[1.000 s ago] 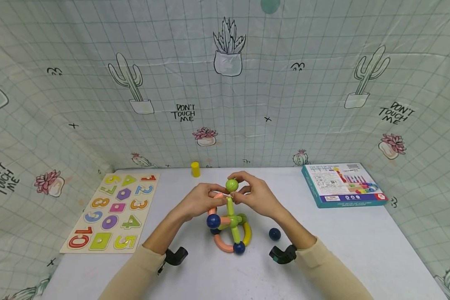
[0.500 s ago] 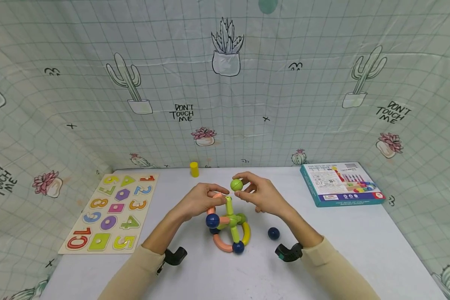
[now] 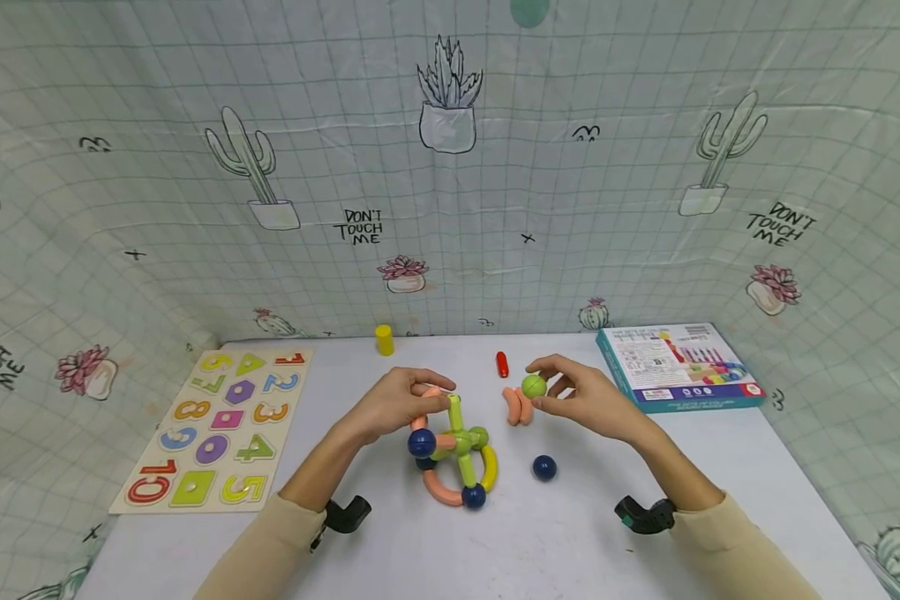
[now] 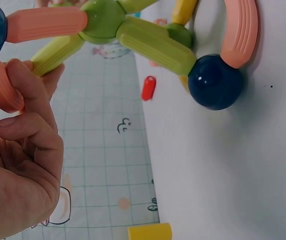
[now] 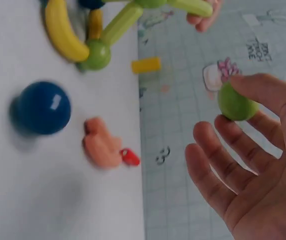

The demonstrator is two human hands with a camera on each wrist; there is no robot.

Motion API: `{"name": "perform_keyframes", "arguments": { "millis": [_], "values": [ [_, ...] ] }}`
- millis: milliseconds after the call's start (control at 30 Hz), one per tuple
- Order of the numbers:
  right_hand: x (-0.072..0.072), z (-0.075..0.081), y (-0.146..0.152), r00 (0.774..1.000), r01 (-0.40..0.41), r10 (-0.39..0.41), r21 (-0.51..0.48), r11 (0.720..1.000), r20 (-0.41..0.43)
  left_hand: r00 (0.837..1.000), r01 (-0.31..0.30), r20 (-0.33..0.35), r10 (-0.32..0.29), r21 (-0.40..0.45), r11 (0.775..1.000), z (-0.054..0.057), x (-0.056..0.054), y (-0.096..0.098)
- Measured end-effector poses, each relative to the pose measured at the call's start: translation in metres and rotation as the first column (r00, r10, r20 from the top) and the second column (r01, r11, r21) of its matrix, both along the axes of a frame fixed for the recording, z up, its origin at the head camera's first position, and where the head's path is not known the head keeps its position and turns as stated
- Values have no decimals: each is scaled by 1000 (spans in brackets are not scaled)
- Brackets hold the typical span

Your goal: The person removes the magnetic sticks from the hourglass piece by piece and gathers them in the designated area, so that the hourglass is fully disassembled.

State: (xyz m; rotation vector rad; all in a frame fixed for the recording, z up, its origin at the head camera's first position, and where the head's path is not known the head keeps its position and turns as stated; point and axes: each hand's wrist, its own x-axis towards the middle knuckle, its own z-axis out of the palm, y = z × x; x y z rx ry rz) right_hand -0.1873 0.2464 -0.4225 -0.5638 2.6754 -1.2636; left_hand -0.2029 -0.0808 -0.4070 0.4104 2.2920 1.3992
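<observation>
My left hand [image 3: 399, 402] grips a salmon rod [image 4: 2, 89] of a magnetic ball-and-stick model [image 3: 462, 442]. That model joins green and salmon rods, green and dark blue balls, and a curved salmon and yellow base ring. One green rod [image 3: 454, 412] points up beside the left fingertips, its top end bare. To the right, my right hand [image 3: 588, 402] pinches a green ball [image 5: 237, 101] between thumb and fingertips, apart from the model; its other fingers are spread. A loose dark blue ball [image 3: 544, 467] lies on the table below it.
Two curved salmon pieces [image 3: 517, 407] lie by the right hand, with a red piece [image 3: 502, 364] behind them. A yellow cylinder [image 3: 384, 340] stands at the back. The number puzzle board [image 3: 186, 460] is at left, a flat box [image 3: 678, 367] at back right.
My right hand has moved rightward with the green ball, away from the upright green rod. The salmon pieces and red piece have come into view. The left hand keeps its grip on the model.
</observation>
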Motion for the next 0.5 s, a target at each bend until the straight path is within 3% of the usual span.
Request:
{"name": "perform_keyframes", "arguments": {
  "millis": [167,333,500],
  "values": [
    [9,-14,30,995,-44,40,43,998,95,1000,8,-4,-8,6,1000,1,1,-1],
    [19,-30,54,975,-131,111,91,987,193,1000,14,-2,-14,15,1000,-1,1,-2],
    [27,-43,62,956,-197,173,82,977,237,1000,12,-7,-12,15,1000,-2,1,-3]
  ]
}}
